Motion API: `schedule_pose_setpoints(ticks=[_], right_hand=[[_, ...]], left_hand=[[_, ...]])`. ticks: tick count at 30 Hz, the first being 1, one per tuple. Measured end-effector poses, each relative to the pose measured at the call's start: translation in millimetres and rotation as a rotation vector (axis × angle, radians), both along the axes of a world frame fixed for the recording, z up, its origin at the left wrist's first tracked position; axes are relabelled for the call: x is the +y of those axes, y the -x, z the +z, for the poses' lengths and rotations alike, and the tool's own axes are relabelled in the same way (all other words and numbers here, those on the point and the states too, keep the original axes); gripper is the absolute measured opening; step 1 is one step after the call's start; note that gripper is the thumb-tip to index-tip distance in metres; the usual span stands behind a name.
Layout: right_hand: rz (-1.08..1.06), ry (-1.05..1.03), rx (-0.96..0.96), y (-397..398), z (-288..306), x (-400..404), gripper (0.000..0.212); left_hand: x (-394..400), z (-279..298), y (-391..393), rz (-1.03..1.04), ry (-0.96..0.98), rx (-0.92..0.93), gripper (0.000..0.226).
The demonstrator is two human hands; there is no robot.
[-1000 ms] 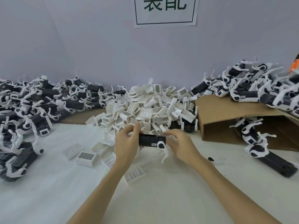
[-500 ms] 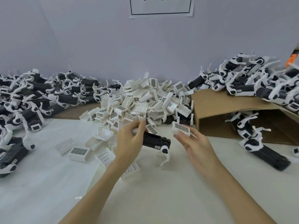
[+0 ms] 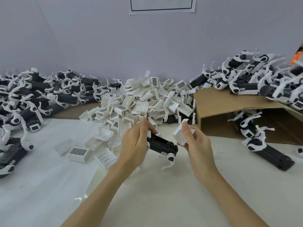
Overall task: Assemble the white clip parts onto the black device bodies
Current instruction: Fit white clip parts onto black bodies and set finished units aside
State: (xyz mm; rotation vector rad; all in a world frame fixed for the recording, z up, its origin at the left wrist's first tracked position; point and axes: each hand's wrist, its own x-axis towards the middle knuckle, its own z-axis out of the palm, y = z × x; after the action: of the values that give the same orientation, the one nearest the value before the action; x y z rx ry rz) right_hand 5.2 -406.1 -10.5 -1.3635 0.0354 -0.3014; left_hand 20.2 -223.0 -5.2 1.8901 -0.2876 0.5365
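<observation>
The left hand (image 3: pixel 136 145) gripped a black device body (image 3: pixel 161 145), fingers curled over its upper-left end, holding it just above the white surface (image 3: pixel 49 185). The body's long axis ran diagonally, from the upper left under the fingers down to the lower right, where a round white hinge end (image 3: pixel 171 158) pointed toward the right hand; a curved white arm hung from that end toward the surface.

The right hand (image 3: pixel 196 145) sat just to the right of the body, apart from it, pinching a white clip part (image 3: pixel 181 135) between thumb and fingers. The clip was tilted, a blank face turned toward the camera, and lay above and to the right of the body's hinge end without touching it.

Behind the body rose a heap of loose white clips (image 3: pixel 144 102), many showing a dark grid label. More loose clips lay scattered left of the body. Far left of the body was a pile of black-and-white devices (image 3: pixel 36 99). To the right of the body stood a cardboard box (image 3: pixel 229 112) on its side, with more devices heaped on top and a few in front of its opening. A grey wall (image 3: pixel 147 46) stood behind the heap.
</observation>
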Motion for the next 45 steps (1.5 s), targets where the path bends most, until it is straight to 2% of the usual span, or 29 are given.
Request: schedule_pose_setpoints(ticks=[5,8,10,15,20,26,28,31,35,37,39,41,45], right_hand=[[-0.033,-0.007,-0.117,1,1,4,0.033],[-0.07,0.275,-0.217,1,-3,4,0.022],[-0.005,0.407,-0.25,5,-6,8,0.023],[0.215,0.526,-0.353,10,-11,10,0.036],[0.19,0.65,-0.369,12,-16,12,0.041],[0.304,0.588,-0.323,10,-15,9,0.039],[0.333,0.633,-0.298,11,-18,9,0.04],[0.262,0.83,-0.366,11,-21,9,0.045],[-0.009,1.18,-0.59,8,-19,14,0.057],[-0.08,1.147,-0.597,5,-17,15,0.057],[-0.051,1.01,-0.54,3,-16,11,0.052],[-0.015,0.947,-0.487,2,-15,4,0.049],[0.028,0.903,-0.448,1,-18,-1,0.048]], left_hand=[[-1,1,1,0.002,-0.014,-0.005,0.065],[-3,2,3,0.008,-0.009,0.001,0.064],[-4,2,3,0.0,-0.018,-0.005,0.061],[-4,4,3,-0.045,-0.073,-0.015,0.058],[-2,4,2,-0.065,-0.064,-0.025,0.057],[-1,2,-2,-0.061,-0.061,-0.012,0.054],[1,2,-3,-0.058,-0.046,-0.012,0.053],[1,0,-3,-0.077,-0.039,0.016,0.053],[0,6,-3,-0.096,0.06,0.143,0.052],[8,12,-3,-0.18,-0.012,0.145,0.039],[18,16,-3,-0.287,-0.145,0.116,0.027],[23,15,-3,-0.331,-0.267,0.052,0.032],[16,16,-1,-0.306,-0.309,0.047,0.038]])
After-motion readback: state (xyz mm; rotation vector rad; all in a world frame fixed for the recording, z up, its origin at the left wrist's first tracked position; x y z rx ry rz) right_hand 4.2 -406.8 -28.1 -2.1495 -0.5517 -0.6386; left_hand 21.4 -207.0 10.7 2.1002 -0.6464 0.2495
